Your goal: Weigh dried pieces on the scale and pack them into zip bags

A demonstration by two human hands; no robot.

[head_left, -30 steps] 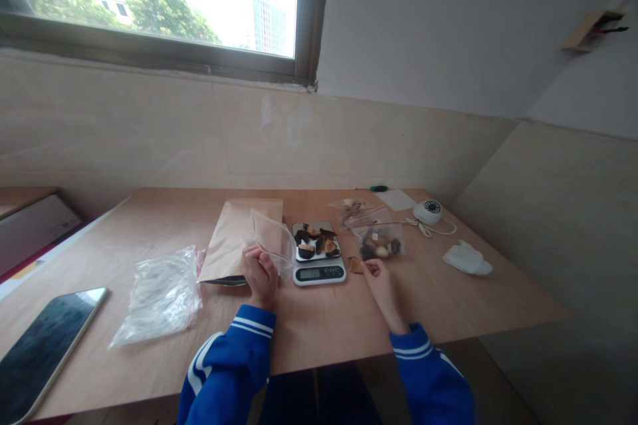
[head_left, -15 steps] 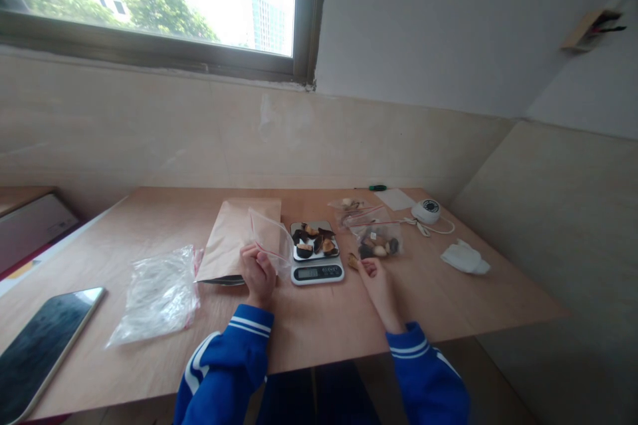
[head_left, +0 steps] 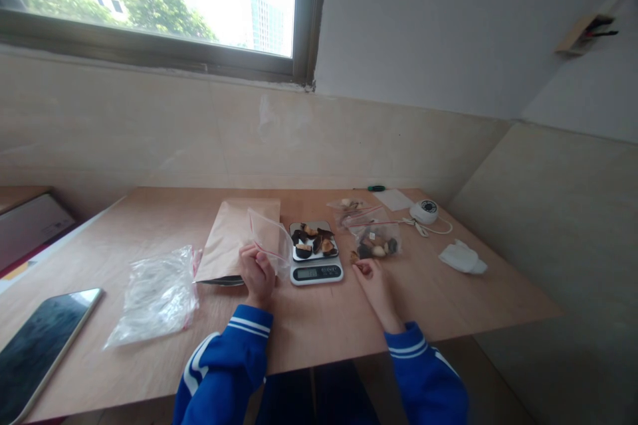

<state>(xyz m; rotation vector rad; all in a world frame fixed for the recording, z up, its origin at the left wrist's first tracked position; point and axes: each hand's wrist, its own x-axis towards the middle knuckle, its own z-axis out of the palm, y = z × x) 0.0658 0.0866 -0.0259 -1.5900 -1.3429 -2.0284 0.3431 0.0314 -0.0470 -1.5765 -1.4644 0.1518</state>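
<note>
My left hand (head_left: 258,273) is closed on the edge of a clear zip bag (head_left: 272,239) with a red seal line, held up left of the scale. My right hand (head_left: 371,279) pinches a small brown dried piece (head_left: 353,257), perhaps mushroom, just right of the scale. On the white digital kitchen scale (head_left: 317,273) lie several dark and tan dried pieces (head_left: 314,241). Its display is lit, but I cannot read the number. Right behind my right hand lies a filled zip bag (head_left: 379,239) with brown, pale and dark lumps inside.
A brown paper bag (head_left: 224,239) lies under the held bag. Left of it are a stack of clear bags (head_left: 157,295) and a phone (head_left: 47,345). Toward the right are another zip bag (head_left: 349,204), a green-handled screwdriver (head_left: 377,188), a white camera-like device (head_left: 425,211) and a crumpled tissue (head_left: 462,257).
The brown piece in my right hand has turned and now shows a smaller side. Both hands stay almost in place, and the pieces on the scale look the same.
</note>
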